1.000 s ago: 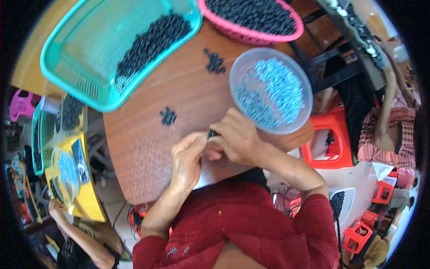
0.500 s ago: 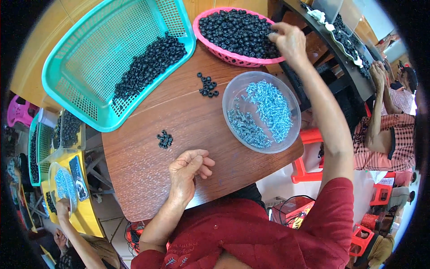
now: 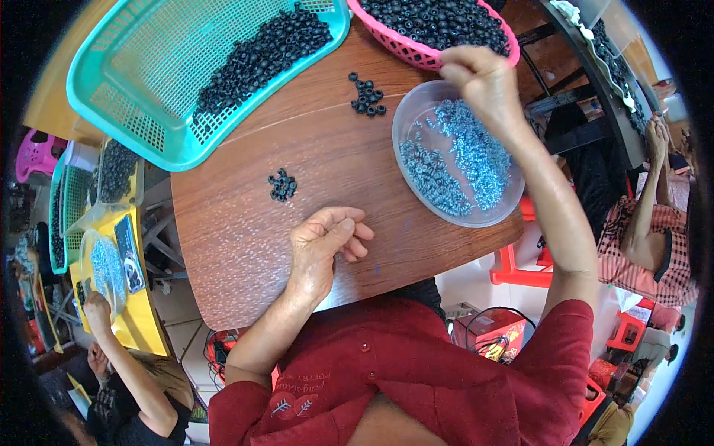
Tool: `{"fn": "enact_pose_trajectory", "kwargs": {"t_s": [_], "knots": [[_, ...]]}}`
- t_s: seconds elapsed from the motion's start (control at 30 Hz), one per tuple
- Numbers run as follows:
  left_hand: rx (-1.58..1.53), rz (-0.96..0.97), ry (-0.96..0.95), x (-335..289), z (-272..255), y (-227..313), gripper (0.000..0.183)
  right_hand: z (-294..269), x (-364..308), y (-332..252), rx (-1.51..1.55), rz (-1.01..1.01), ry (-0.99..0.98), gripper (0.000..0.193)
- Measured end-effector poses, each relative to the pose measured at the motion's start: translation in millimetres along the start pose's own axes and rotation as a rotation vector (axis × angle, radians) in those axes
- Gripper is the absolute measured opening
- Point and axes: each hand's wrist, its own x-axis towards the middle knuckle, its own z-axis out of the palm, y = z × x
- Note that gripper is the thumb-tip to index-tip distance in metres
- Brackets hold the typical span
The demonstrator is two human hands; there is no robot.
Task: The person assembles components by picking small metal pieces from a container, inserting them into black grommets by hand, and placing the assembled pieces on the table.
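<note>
Across the near rim of a pink oval basket point(image 3: 396, 46) heaped with black rings point(image 3: 439, 26), the right hand point(image 3: 480, 78) bends its fingers close together; whether they grip anything, I cannot tell. Just below it, a translucent round bowl point(image 3: 405, 125) holds blue coil springs point(image 3: 476, 149). Over the wooden bench point(image 3: 327, 171), the left hand point(image 3: 331, 241) keeps its fingers loosely curled, half apart. Ahead lie two small ring clusters point(image 3: 282, 186), near a green mesh basket point(image 3: 134, 74) holding more.

Small, barely legible reddish lettering point(image 3: 300, 386) on the maroon shirt point(image 3: 439, 360), above two leafy sprigs point(image 3: 303, 406)
</note>
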Motion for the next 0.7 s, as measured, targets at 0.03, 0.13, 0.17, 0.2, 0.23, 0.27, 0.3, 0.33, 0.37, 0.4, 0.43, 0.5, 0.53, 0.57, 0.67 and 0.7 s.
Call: {"fn": "enact_pose_trajectory", "kwargs": {"t_s": [0.03, 0.13, 0.17, 0.2, 0.23, 0.27, 0.3, 0.33, 0.37, 0.4, 0.43, 0.5, 0.53, 0.57, 0.67, 0.7], "knots": [[0.01, 0.007, -0.006, 0.2, -0.2, -1.3, 0.019, 13.3, -2.7, -6.1, -0.023, -0.106, -0.046, 0.016], [0.019, 0.024, -0.017, 0.1, -0.7, -4.2, 0.019, 49.5, -0.3, -21.9, -0.046, -0.187, -0.136, 0.012], [0.017, 0.034, -0.016, 0.0, -2.1, -4.9, 0.02, 63.8, 5.0, -24.8, -0.043, -0.166, -0.183, 0.01], [0.018, 0.038, -0.014, 0.3, -2.0, -5.5, 0.02, 75.3, 11.2, -22.5, -0.041, -0.169, -0.18, 0.01], [0.019, 0.034, -0.027, 0.9, -2.1, -6.3, 0.02, 88.0, 19.9, -17.6, -0.11, -0.156, -0.19, 0.011], [0.016, 0.03, -0.035, 1.7, -3.2, -6.7, 0.021, 100.9, 29.9, -15.7, -0.175, -0.147, -0.203, 0.014], [0.015, 0.033, -0.028, 1.6, -3.5, -5.7, 0.021, 110.2, 38.2, -17.3, -0.209, -0.124, -0.257, 0.018], [0.012, 0.018, -0.039, 1.3, -3.6, -4.1, 0.021, 119.0, 45.4, -19.0, -0.205, -0.129, -0.259, 0.018], [0.007, 0.003, -0.049, 0.4, -4.0, -3.5, 0.021, 128.9, 50.9, -19.6, -0.258, -0.113, -0.321, 0.017], [0.003, 0.004, -0.043, 0.4, -4.4, -3.2, 0.021, 137.2, 55.1, -19.2, -0.313, -0.095, -0.383, 0.016], [0.0, 0.005, -0.062, 1.1, -4.7, -2.8, 0.021, 144.1, 57.6, -17.7, -0.353, -0.095, -0.392, 0.014], [-0.007, 0.009, -0.068, 0.3, -7.2, -3.0, 0.021, 149.8, 60.8, -21.0, -0.375, -0.131, -0.407, 0.013], [-0.016, 0.016, -0.078, -0.5, -7.6, -4.2, 0.021, 150.1, 60.3, -21.6, -0.405, -0.157, -0.415, 0.013], [-0.023, 0.025, -0.094, 0.4, -8.5, -3.5, 0.021, 149.8, 55.9, -22.1, -0.44, -0.201, -0.317, 0.015], [-0.092, 0.021, -0.052, -1.5, -14.0, -3.0, 0.021, 132.1, 35.1, -51.1, -0.154, -0.379, -0.184, 0.015], [-0.097, 0.022, -0.047, -1.7, -15.0, -2.4, 0.021, 122.0, 22.7, -65.0, -0.028, -0.4, -0.132, 0.016]]}}
